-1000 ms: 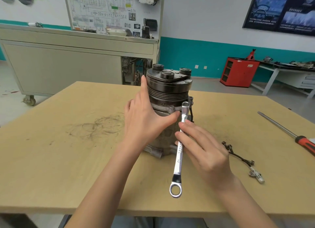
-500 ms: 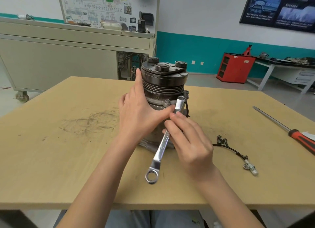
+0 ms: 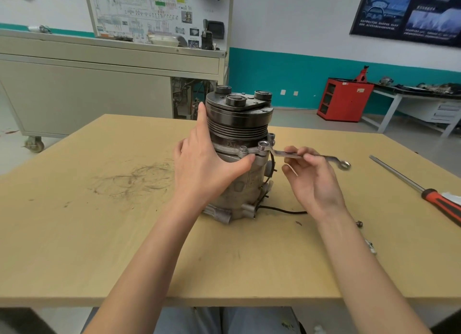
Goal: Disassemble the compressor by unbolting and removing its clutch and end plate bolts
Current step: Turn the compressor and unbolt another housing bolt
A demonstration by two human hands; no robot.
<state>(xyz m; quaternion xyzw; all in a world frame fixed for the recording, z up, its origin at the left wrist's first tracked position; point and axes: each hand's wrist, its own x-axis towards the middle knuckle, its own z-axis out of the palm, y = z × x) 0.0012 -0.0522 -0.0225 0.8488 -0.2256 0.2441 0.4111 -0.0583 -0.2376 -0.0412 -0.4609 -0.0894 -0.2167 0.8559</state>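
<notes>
Left hand [image 3: 204,169] braces compressor [image 3: 239,134], fingers flat. Right hand [image 3: 314,181] pinches ring spanner [image 3: 280,154] on flange bolt [image 3: 262,146]. Keep ring seated square.

- Auto-repair training workshop.
- Wiring-diagram board [image 3: 139,11] with parts mounted on it, standing on a wheeled cabinet [image 3: 87,94].
- Red tool cabinet [image 3: 345,100] against the teal-banded wall, with a red jack stand [image 3: 361,74] showing just above it.
- White bench [image 3: 411,94] at right, strewn with dark parts.
- Dark poster [image 3: 409,11] with a dashboard picture.
- Scuffed wooden table [image 3: 99,233] bearing a compressor [image 3: 239,146], wrench [image 3: 294,154] and long screwdriver [image 3: 424,191].
</notes>
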